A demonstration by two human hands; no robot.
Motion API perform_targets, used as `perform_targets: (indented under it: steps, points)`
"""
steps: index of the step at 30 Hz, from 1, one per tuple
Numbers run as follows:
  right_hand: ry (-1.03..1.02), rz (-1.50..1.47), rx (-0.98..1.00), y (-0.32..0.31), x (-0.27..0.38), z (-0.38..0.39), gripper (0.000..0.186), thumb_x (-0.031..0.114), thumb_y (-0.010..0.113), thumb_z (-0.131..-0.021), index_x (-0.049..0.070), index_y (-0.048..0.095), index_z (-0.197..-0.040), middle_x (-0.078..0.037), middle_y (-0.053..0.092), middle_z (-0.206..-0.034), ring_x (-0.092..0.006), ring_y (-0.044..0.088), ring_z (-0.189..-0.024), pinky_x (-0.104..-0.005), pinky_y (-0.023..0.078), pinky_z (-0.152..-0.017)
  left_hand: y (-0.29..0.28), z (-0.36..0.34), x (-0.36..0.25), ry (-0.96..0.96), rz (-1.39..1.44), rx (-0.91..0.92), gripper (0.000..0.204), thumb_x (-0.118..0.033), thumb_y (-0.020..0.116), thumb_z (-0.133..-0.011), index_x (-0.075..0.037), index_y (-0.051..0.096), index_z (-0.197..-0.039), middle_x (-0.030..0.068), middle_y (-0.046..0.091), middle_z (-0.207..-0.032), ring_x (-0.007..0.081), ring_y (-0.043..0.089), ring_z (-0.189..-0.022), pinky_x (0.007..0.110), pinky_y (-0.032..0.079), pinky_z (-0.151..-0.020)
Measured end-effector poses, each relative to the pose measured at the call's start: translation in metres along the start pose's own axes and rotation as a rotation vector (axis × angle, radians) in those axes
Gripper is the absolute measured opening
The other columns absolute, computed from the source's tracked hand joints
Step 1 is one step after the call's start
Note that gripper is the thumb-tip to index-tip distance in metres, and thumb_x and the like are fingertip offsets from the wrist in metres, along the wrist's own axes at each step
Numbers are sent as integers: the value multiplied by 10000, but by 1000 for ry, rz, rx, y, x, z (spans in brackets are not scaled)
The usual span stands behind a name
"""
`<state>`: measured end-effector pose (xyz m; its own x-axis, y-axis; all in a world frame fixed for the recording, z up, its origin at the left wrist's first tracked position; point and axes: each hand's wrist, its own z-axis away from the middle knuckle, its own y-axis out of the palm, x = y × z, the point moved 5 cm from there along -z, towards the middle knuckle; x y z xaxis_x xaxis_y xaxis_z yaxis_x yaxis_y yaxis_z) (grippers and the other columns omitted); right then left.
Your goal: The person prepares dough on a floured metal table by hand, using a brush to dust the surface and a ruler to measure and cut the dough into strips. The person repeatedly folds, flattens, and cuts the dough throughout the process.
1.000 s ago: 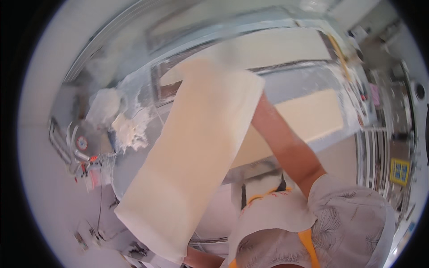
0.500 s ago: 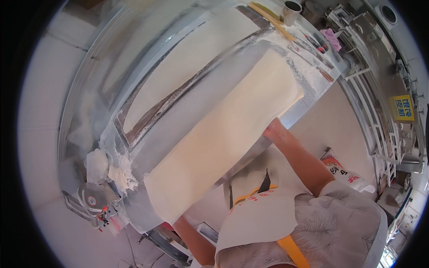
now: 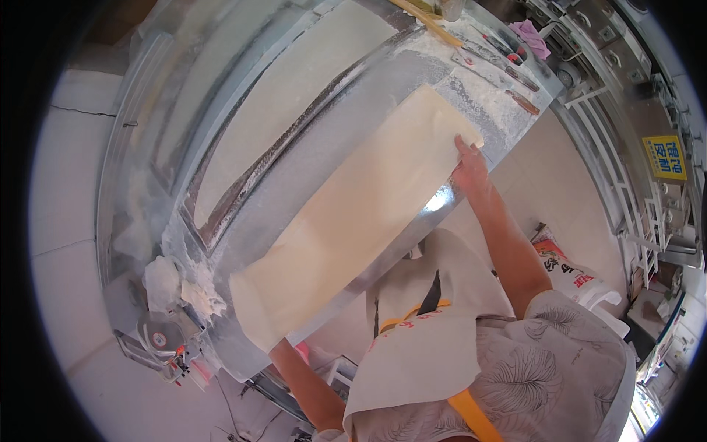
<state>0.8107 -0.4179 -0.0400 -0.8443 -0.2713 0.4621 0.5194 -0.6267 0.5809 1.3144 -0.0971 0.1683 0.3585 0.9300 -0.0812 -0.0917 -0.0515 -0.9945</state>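
A long, pale dough sheet [image 3: 353, 214] lies slantwise across the metal worktop [image 3: 258, 243], from the near left to the far right. At its right end, my right hand [image 3: 469, 163] pinches the near corner, fingertips on the edge. My left hand [image 3: 280, 349] reaches under the left end of the sheet, so its fingers are hidden; only the wrist and forearm show. That left end has a raised fold. A second dough sheet [image 3: 294, 96] lies flat on a dark board [image 3: 221, 217] farther back.
Flour and long-handled tools, one a wooden-handled knife [image 3: 523, 102], lie at the far right. A rolling pin [image 3: 431, 22] rests behind them. White bags [image 3: 162, 283] and a round-topped device [image 3: 158, 335] stand at the left end. A printed sack [image 3: 571, 269] sits on the floor at right.
My right hand has come out from under the near edge and moved up to the sheet's right corner. The left end has bunched into a fold. My view has shifted slightly.
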Motion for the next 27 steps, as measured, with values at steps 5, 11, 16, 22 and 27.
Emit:
perform_targets:
  steps: [5,11,16,22,27]
  points:
    - [-56,71,50,-7,15,-23,532,49,619,-1068,-13,350,-1523,-190,570,-1460,-371,629,-1285,-573,556,-1079,54,-43,84,651,-75,-197,410,-157,540,-1086,-5,580,-1464,141,650,-1440,254,625,-1324,369,498,-1124]
    - [-147,172,-21,-11,18,-28,455,72,648,-1058,-20,438,-1451,-180,600,-1420,-343,628,-1289,-522,557,-1090,56,-62,83,445,358,-91,421,-234,561,-1086,-22,579,-1449,147,654,-1419,280,618,-1329,383,506,-1111]
    - [-149,199,42,-8,16,-32,502,89,680,-1043,-45,439,-1463,-184,615,-1407,-329,640,-1267,-498,562,-1072,63,-48,89,318,562,-82,404,-187,554,-1083,-19,600,-1447,120,675,-1418,242,647,-1297,365,517,-1099]
    - [-270,700,121,-6,41,-28,439,154,802,-963,-74,620,-1292,-142,736,-1141,-265,721,-1022,-381,591,-863,78,-35,77,422,342,-128,426,-212,587,-1065,-30,593,-1450,113,668,-1421,253,638,-1308,358,507,-1105]
    - [-405,929,41,2,59,-34,383,213,876,-894,-53,738,-1131,-80,758,-930,-147,703,-788,-309,539,-677,87,-37,68,513,83,-181,447,-232,614,-1050,-39,587,-1452,107,662,-1424,262,631,-1318,352,498,-1109]
